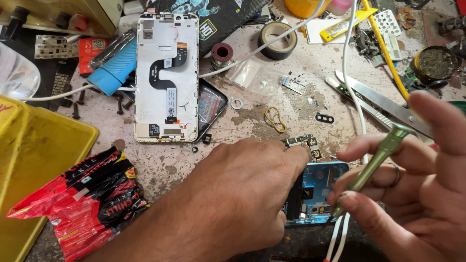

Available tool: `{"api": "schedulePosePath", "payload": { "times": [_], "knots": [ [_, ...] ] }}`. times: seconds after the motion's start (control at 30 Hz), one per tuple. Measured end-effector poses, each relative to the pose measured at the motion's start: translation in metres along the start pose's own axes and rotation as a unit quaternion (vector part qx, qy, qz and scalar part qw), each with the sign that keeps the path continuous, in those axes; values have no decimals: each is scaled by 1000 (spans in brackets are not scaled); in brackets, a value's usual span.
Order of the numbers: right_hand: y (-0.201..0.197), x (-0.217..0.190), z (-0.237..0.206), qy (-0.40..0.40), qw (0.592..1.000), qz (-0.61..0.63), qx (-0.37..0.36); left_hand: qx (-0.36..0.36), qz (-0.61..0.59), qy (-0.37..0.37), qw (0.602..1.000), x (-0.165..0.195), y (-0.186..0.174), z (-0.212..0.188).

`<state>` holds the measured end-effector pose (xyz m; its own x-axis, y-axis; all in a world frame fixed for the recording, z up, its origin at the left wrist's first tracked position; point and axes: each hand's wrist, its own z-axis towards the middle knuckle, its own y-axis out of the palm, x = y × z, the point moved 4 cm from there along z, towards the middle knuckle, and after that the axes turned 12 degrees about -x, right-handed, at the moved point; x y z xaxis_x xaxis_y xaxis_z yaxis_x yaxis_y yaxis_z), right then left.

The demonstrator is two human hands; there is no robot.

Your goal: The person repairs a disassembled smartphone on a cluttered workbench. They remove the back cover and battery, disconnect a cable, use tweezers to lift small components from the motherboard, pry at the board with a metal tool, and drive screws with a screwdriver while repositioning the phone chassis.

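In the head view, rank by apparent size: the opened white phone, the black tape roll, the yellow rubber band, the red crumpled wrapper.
1. Red crumpled wrapper and opened white phone: alike; the wrapper lies nearer the camera.
2. Black tape roll
3. Yellow rubber band

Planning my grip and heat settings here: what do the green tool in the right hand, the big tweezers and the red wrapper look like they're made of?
Green screwdriver in the right hand: likely anodised metal, going by its satin sheen and knurled cap.
Tweezers: bare steel by the look, grey and brushed, with dull reflections.
Red wrapper: thin plastic or foil film, glossy and sharply crinkled.
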<state>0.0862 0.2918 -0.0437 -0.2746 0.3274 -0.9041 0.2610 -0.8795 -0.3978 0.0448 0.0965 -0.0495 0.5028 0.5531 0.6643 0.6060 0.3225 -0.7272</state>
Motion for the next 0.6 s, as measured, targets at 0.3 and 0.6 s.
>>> {"api": "schedulePosePath", "payload": {
  "times": [0.3, 0.6],
  "knots": [
    [8, 12, -4, -5, 999, 40, -8, 27, 1, 33, 999, -3, 4, 0],
    [11, 15, -4, -18, 998, 60, -19, 4, -4, 9, 1000, -3, 3, 1]
  ]
}}
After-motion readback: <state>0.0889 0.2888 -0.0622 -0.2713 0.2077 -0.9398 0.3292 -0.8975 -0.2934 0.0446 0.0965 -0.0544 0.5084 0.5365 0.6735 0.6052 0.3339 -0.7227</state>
